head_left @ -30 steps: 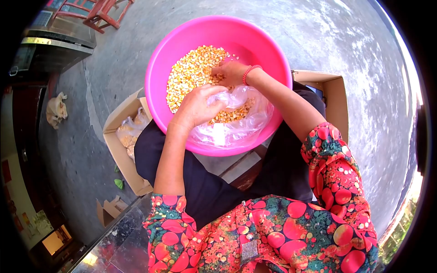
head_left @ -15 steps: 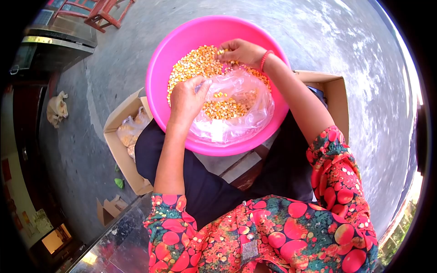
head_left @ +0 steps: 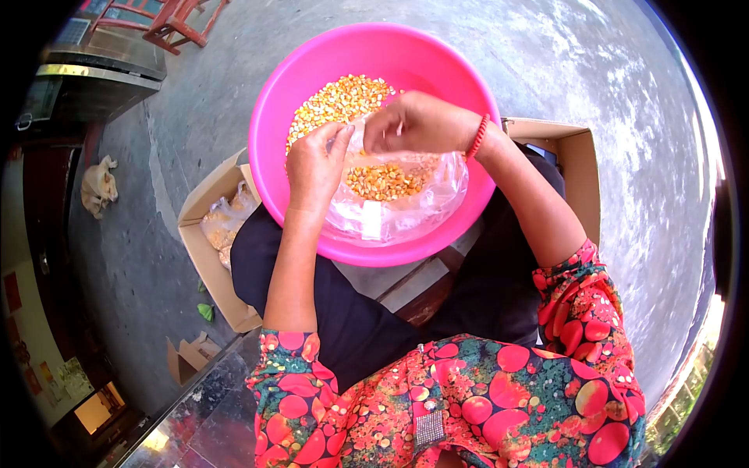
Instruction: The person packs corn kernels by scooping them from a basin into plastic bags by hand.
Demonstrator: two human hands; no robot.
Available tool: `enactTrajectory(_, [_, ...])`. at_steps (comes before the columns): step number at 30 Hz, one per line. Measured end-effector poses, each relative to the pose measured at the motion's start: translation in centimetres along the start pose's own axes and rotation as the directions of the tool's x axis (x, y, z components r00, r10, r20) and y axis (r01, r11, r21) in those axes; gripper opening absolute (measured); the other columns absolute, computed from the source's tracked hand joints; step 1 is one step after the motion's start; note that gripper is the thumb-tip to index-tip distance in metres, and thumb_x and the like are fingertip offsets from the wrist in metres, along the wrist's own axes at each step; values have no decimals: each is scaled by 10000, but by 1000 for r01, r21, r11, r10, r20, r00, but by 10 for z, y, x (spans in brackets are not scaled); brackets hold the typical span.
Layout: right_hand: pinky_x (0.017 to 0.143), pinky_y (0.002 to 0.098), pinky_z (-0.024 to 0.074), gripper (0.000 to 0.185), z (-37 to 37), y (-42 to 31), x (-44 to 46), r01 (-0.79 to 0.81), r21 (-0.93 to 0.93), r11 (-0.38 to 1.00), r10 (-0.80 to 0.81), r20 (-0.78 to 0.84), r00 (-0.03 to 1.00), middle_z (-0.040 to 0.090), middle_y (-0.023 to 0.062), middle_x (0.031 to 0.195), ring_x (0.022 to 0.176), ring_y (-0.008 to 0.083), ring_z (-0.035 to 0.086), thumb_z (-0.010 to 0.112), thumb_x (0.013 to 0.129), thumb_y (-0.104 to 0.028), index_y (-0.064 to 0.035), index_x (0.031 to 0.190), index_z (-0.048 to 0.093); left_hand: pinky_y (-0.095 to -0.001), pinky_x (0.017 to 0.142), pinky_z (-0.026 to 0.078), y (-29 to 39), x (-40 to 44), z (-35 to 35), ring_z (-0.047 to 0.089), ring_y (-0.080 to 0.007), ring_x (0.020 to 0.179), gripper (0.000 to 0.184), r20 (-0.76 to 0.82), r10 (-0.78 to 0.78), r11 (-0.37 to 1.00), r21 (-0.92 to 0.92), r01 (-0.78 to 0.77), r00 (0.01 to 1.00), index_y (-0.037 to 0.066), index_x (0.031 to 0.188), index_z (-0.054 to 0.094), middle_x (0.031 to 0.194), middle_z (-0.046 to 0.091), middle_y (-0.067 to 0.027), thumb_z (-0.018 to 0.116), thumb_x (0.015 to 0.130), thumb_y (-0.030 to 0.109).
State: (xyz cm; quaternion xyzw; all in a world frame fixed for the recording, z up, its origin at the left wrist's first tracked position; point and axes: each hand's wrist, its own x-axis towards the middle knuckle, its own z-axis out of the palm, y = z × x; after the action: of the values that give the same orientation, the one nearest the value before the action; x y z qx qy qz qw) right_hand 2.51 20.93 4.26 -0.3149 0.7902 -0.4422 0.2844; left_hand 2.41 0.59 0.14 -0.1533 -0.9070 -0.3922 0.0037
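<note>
A big pink basin (head_left: pixel 273 117) rests over my lap, with loose yellow corn kernels (head_left: pixel 335 101) heaped at its far left. Inside it lies a clear plastic bag (head_left: pixel 437 207) containing some corn (head_left: pixel 385 182). My left hand (head_left: pixel 314 168) pinches the bag's left rim between thumb and fingers. Above the bag's mouth is my right hand (head_left: pixel 425 125), a red beaded bracelet on its wrist. Its fingers are curled round corn kernels, mostly hidden by the hand.
Cardboard boxes stand left (head_left: pixel 207 242) and right (head_left: pixel 579 164) of my legs; the left one holds bagged, pale yellow contents (head_left: pixel 222 222). A dog (head_left: pixel 99 187) lies on the concrete floor (head_left: pixel 179 140) at left. A red wooden chair (head_left: pixel 183 23) is at upper left.
My right hand has come from the corn heap toward me, over the bag's mouth, with kernels taken from the heap. My left hand stays at the bag's rim.
</note>
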Motion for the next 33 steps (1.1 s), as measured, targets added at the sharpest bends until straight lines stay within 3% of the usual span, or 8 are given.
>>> enactTrajectory(3, [831,386,475,360,-1,26,6,-34,-433,901,-218,-518,827,647,117,974,908,280,613,679,761,-167,-63,1097,600,-358,648,487,1,0,0,646,-280,728,213,-39,45,998,-47,-47,998,22,880,665,782,657,-141,635,839,229])
enactTrajectory(7, [790,399,480,330,7,32,4,-278,-400,873,96,-419,903,637,154,875,856,317,616,680,730,-190,-64,1028,612,-354,684,494,2,1,-1,650,-276,778,201,-92,132,988,-70,-139,987,24,911,666,847,665,-134,646,832,207])
enactTrajectory(12, [736,405,486,172,6,31,7,-256,-524,813,7,-430,903,630,144,779,776,303,622,657,733,-147,-45,865,615,-346,746,502,6,1,-4,643,-275,858,308,-102,187,975,-105,-197,977,40,979,654,935,659,-133,731,749,229])
enactTrajectory(15, [708,401,486,155,1,20,0,21,-284,959,-103,-276,956,617,144,761,778,306,616,644,717,-88,-40,858,603,-335,808,493,11,1,-9,634,-248,919,382,-78,215,973,-70,-221,973,27,1027,637,983,658,-125,769,706,188])
enactTrajectory(20, [699,397,482,212,-6,40,3,-209,-572,793,-51,-404,913,618,160,772,787,324,611,655,730,-112,-20,913,602,-323,834,485,10,1,-5,633,-215,940,381,-6,187,982,-31,-187,982,6,1047,625,983,661,-120,754,700,98])
enactTrajectory(26, [727,388,483,345,-8,31,-3,-185,-416,891,35,-343,939,645,171,853,828,297,626,669,770,-201,-8,1048,602,-375,742,488,-1,1,-7,609,-331,858,322,53,133,990,31,-135,990,16,1037,616,901,627,-164,626,715,26])
enactTrajectory(28, [819,370,471,365,-13,30,-5,-148,-143,979,102,-284,953,657,160,925,905,266,625,618,823,-300,-42,1081,607,-289,689,475,-7,3,-4,621,-160,808,286,38,124,992,-33,-123,992,1,1046,621,920,660,-85,592,762,-19])
enactTrajectory(33, [810,351,481,425,-23,66,1,-224,130,966,258,-395,882,639,150,971,894,228,616,505,904,-391,-29,1105,604,-269,723,478,-13,-5,5,599,-112,817,321,322,42,940,-335,72,946,23,1081,626,917,664,-38,502,789,-28])
